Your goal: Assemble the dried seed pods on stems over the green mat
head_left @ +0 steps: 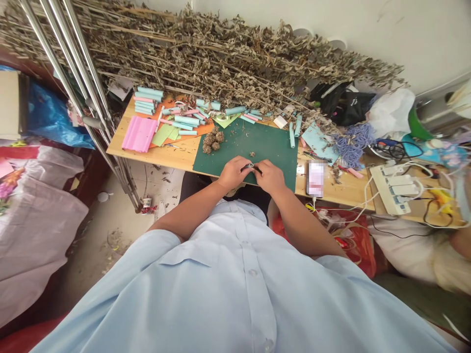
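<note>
My left hand (234,172) and my right hand (270,176) meet at the front edge of a dark green mat (272,142). Closed fingers of both hands grip a small dark, thin piece with a pale round part (251,165) in the middle; its kind is too small to make out. Beyond my left hand, a cluster of brown balls of crumbled dried plant (212,140) rests on the mat. A small crumb of the same stuff (252,154) lies just past my fingertips.
Rolled blue and pink paper tubes (186,119) and a pink paper stack (139,133) lie left on the wooden table (176,158). Dried leafy stalks (221,54) span the back. At right are a phone (315,179), purple strings (351,145) and a power strip (390,189). Metal poles (86,93) stand left.
</note>
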`<state>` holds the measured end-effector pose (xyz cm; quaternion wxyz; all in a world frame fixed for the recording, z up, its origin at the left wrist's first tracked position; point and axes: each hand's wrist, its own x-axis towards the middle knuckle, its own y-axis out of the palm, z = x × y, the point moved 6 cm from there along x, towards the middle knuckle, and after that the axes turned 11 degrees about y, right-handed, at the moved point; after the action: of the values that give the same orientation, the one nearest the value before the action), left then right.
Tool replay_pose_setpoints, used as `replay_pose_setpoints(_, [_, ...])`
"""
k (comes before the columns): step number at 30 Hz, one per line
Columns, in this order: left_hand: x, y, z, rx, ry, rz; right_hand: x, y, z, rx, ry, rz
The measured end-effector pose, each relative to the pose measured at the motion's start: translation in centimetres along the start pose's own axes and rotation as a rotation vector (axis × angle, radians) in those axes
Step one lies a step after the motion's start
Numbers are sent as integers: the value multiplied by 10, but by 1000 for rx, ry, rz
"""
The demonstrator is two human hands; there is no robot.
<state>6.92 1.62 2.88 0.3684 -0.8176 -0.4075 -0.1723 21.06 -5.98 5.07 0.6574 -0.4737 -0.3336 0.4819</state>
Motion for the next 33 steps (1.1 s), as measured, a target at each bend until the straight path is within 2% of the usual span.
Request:
replay_pose_setpoints(4, [0, -1, -1, 3, 1, 0, 1, 4, 2, -59, -19, -2])
replay_pose_setpoints(7, [0, -1, -1, 3, -6, -2, 3, 1, 1, -1, -40, -33])
replay_pose_setpoints(12, [1, -1, -2, -28, -3, -1, 2, -30, 6, 309, -47, -208])
replay_pose_setpoints(15, [1, -1, -2, -29, -6, 4, -1, -44, 19, 408, -86, -237])
replay_pose_setpoints(21, [1, -1, -2, -7, -9, 27, -6, -43, 37, 316, -154, -192])
replay_pose_setpoints(27, [1, 0, -2, -3, 9, 30, -11, -47, 39, 292, -223, -205])
replay_pose_setpoints(33, [1, 1, -3, -11, -1, 30, -16, -47, 37, 198, -197, -172])
